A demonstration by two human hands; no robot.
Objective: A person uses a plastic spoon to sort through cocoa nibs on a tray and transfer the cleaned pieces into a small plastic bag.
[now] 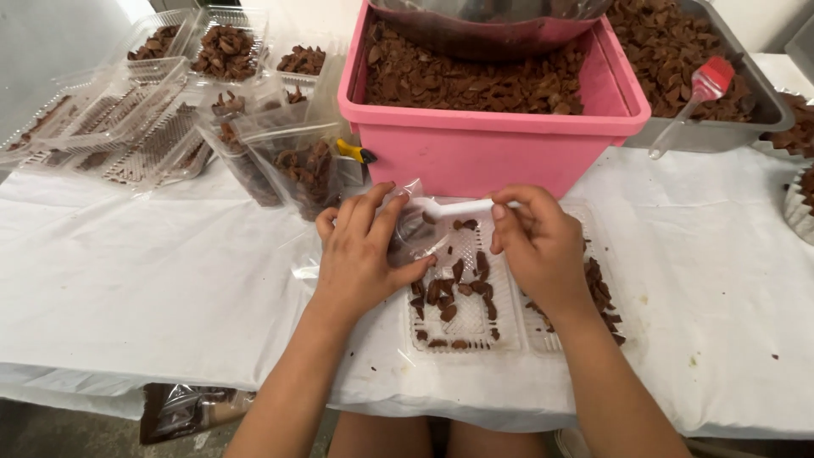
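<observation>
Spoon (pixel 458 208) – white plastic, lying nearly level, long axis left-right along the table's near edge. Handle end points right, pinched in the right hand (pixel 538 246) fingertips; bowl end points left into the mouth of a small clear bag (pixel 415 229). It sits just over the far rim of the clear tray (pixel 462 335), right in front of the pink tub (pixel 483 153). Left hand (pixel 360 259) is closed around the bag, thumb and fingers gripping the film and holding the mouth open.

To do it well, I'd judge: keep the bag mouth wide and over the tray so stray brown chips (pixel 449 293) drop there, not on the white cloth (pixel 127 280) – tip the spoon slowly, bowl well inside the film.
</observation>
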